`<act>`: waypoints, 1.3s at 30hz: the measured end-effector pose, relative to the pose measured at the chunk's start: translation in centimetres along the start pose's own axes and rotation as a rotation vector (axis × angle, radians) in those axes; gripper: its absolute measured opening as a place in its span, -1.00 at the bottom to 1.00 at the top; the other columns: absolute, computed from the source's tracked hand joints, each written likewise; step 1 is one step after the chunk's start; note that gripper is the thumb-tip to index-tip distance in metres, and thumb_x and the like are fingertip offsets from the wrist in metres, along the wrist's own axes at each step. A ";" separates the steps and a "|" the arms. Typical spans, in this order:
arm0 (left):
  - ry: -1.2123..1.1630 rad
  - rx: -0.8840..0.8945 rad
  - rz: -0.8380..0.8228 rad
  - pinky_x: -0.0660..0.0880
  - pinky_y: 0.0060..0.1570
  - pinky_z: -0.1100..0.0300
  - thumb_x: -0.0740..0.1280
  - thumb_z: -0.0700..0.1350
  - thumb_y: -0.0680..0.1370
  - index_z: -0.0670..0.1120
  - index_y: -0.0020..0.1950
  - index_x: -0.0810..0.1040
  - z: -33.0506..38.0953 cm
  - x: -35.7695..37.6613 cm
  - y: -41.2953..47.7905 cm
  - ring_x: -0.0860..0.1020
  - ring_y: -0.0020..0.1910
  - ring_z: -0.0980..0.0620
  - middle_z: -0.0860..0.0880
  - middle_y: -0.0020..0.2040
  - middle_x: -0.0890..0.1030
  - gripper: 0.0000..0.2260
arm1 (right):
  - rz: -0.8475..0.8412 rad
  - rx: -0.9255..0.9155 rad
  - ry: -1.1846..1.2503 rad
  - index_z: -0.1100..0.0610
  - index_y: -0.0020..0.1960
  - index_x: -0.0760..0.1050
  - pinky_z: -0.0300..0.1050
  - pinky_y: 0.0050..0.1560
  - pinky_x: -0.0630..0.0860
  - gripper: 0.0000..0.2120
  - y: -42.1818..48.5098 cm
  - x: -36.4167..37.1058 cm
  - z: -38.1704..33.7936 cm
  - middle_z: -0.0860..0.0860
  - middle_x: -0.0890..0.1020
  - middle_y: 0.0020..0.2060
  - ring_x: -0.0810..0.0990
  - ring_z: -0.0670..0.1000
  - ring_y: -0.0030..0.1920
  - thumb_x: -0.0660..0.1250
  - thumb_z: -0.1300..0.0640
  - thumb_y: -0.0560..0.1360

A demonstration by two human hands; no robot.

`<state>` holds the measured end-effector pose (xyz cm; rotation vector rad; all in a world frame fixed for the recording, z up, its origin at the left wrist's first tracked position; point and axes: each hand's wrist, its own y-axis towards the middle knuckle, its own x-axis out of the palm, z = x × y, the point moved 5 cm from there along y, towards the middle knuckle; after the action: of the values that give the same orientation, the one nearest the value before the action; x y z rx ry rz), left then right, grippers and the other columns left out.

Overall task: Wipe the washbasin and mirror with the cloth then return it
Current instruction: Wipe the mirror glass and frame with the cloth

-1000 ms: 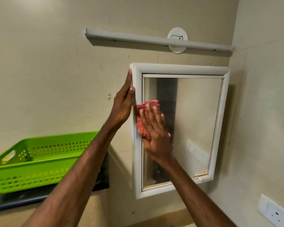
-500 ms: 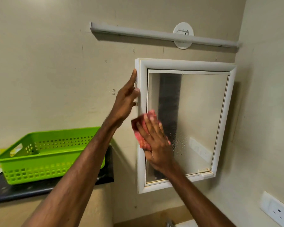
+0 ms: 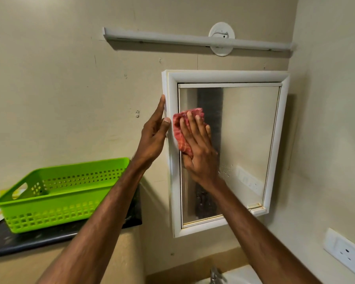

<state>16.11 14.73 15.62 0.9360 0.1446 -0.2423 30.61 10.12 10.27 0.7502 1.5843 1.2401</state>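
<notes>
Your right hand (image 3: pixel 200 148) flat on red cloth (image 3: pixel 181 130), fingers spread and pressing it against mirror (image 3: pixel 244 140) glass, upper left part, right next to white frame (image 3: pixel 172 160). Your left hand (image 3: pixel 154 132) open, fingers straight, not gripping, thumb and fingertips touching frame's outer left edge. Droplets on glass just right of your wrist. Washbasin (image 3: pixel 242 276) corner and tap (image 3: pixel 214 275) peek in at bottom. Green basket (image 3: pixel 59 191) sits on dark counter (image 3: pixel 29 240), off to left. Socket (image 3: pixel 345 252) on right wall.
</notes>
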 end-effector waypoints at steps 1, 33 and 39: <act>0.009 0.006 0.002 0.29 0.51 -0.24 0.19 -0.02 0.72 0.18 0.64 0.10 0.0 0.2 -0.2 0.14 0.63 0.13 0.38 0.58 0.12 -0.49 | -0.011 -0.004 -0.006 0.09 0.68 0.11 0.14 0.69 -0.11 -0.39 -1.5 0.4 -0.1 0.06 0.10 0.68 -0.02 0.11 0.70 0.16 0.02 0.67; 0.584 0.234 0.449 0.20 0.59 0.09 0.20 -0.15 0.71 -0.27 0.60 0.22 1.4 3.9 -3.6 0.26 0.60 -0.09 -0.18 0.60 0.29 -0.52 | -0.077 -0.021 0.003 0.08 0.67 0.16 0.35 0.62 0.16 -0.29 -11.3 0.7 5.8 0.07 0.18 0.67 0.06 0.15 0.69 0.27 0.28 0.55; 0.684 0.219 0.481 0.05 0.52 0.45 0.21 -0.18 0.70 -0.25 0.60 0.23 1.5 4.5 -4.0 0.32 0.55 -0.10 -0.18 0.56 0.33 -0.53 | 0.167 0.427 0.086 -0.18 0.68 0.05 0.37 0.58 0.25 -0.39 -14.0 -4.7 17.9 -0.14 0.11 0.68 0.07 0.13 0.69 0.17 0.11 0.71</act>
<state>19.39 10.62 12.34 1.2126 0.5195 0.5266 50.14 8.41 -2.16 1.1296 1.9185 1.0713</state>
